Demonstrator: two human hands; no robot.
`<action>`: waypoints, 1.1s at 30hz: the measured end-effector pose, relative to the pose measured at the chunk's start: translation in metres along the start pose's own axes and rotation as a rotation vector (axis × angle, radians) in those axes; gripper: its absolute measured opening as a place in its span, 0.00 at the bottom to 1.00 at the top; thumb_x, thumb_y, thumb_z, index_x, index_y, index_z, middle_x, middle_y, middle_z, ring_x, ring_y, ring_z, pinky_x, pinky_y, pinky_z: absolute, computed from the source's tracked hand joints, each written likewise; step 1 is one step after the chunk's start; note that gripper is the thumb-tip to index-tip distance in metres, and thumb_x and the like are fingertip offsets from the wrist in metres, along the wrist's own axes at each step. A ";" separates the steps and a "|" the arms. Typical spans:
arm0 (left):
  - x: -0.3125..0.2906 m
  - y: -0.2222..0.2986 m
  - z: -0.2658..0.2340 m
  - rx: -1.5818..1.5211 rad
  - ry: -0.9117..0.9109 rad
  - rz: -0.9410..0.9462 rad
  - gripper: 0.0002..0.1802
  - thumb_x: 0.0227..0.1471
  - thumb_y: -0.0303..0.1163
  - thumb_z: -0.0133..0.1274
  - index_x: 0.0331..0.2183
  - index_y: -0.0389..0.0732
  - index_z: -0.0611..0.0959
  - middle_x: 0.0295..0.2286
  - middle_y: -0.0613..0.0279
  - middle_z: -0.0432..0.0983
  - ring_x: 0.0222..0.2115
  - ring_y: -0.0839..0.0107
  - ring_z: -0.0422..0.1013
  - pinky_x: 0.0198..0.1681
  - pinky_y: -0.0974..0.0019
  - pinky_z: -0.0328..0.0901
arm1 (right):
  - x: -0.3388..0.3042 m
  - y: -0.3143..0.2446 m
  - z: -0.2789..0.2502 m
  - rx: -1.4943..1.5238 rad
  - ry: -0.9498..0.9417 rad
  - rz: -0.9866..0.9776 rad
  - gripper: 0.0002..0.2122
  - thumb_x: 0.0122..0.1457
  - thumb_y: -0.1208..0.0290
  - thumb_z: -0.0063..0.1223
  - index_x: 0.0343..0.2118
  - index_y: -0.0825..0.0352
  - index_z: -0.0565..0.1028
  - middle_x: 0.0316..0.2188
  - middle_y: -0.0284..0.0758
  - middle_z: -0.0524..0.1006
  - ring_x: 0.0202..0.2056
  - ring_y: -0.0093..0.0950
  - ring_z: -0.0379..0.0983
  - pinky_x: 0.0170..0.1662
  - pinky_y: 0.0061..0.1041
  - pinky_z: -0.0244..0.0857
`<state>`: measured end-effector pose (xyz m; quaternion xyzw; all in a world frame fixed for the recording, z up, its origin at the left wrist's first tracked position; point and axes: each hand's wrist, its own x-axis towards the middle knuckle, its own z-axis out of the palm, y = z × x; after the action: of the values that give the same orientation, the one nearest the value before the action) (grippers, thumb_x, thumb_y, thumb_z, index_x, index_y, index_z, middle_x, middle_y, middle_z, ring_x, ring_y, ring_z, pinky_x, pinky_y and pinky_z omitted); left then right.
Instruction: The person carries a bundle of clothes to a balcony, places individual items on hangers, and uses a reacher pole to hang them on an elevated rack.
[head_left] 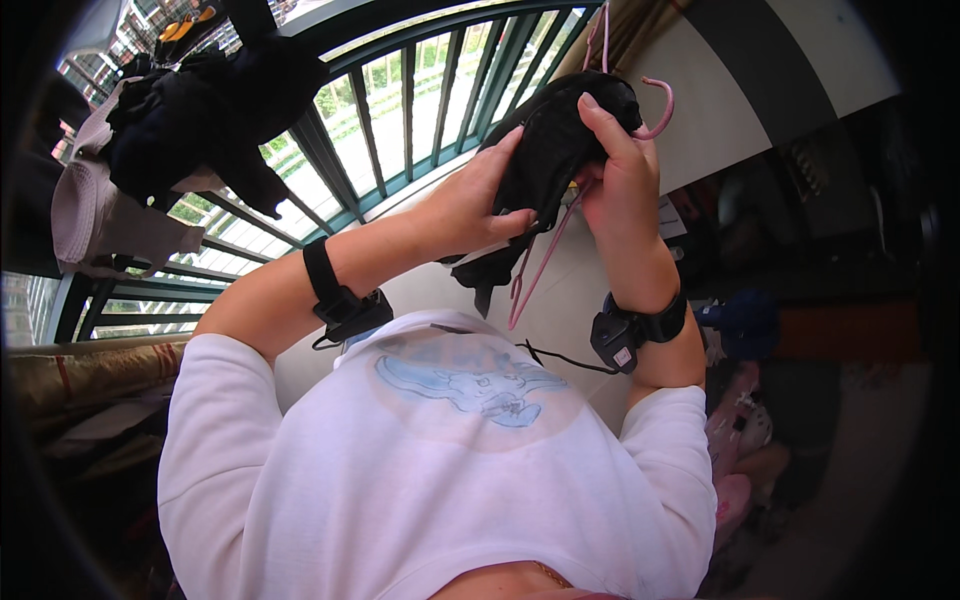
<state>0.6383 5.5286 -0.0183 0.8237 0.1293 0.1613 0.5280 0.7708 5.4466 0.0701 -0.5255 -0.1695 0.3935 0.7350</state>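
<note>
A black bra [553,130] with a rounded, padded shape is held up in front of me. My left hand [458,212] is at its left side, fingers behind the cloth and thumb along its lower edge. My right hand [622,185] grips the right end, thumb up over the fabric. A pink clothes hanger [545,262] runs under and behind the bra. Its curved hook [668,105] sticks out past my right hand. The right fingers are partly hidden, so I cannot tell how firmly they also hold the hanger.
Barred window railings [405,110] stand ahead and to the left. Dark clothes [190,120] and a pale garment [85,215] hang at the left. Another pink hanger part [598,40] hangs above the bra. Dark shelving [810,220] and a blue item [745,325] are at the right.
</note>
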 end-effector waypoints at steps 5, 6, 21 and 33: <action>-0.014 0.008 -0.006 0.019 0.072 0.111 0.43 0.38 0.33 0.58 0.55 0.40 0.54 0.48 0.45 0.57 0.43 0.53 0.66 0.46 0.63 0.63 | -0.001 -0.006 -0.006 0.068 0.055 -0.057 0.07 0.51 0.73 0.53 0.33 0.65 0.71 0.25 0.29 0.74 0.23 0.17 0.72 0.19 0.13 0.62; -0.014 0.005 -0.008 0.018 0.066 0.113 0.43 0.38 0.33 0.58 0.55 0.40 0.54 0.48 0.45 0.57 0.43 0.53 0.66 0.46 0.63 0.63 | -0.001 -0.009 -0.007 0.069 0.061 -0.059 0.07 0.51 0.73 0.53 0.33 0.65 0.71 0.25 0.29 0.74 0.23 0.17 0.72 0.19 0.13 0.62; -0.018 -0.054 -0.144 -0.692 0.151 -0.575 0.18 0.47 0.23 0.44 0.43 0.40 0.73 0.34 0.58 0.73 0.33 0.71 0.73 0.38 0.70 0.70 | 0.000 -0.013 -0.082 -0.103 0.224 0.016 0.08 0.49 0.71 0.57 0.32 0.61 0.72 0.25 0.26 0.74 0.23 0.16 0.71 0.19 0.14 0.58; 0.000 0.007 -0.142 -0.344 0.325 -0.473 0.19 0.50 0.44 0.52 0.31 0.36 0.80 0.25 0.60 0.77 0.25 0.73 0.74 0.33 0.75 0.67 | -0.040 0.040 -0.118 -0.334 0.056 0.295 0.15 0.47 0.67 0.60 0.37 0.63 0.69 0.24 0.24 0.70 0.18 0.12 0.63 0.15 0.11 0.54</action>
<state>0.5811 5.6434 0.0439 0.6334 0.3703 0.1828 0.6545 0.8073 5.3466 -0.0055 -0.6698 -0.1332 0.4483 0.5767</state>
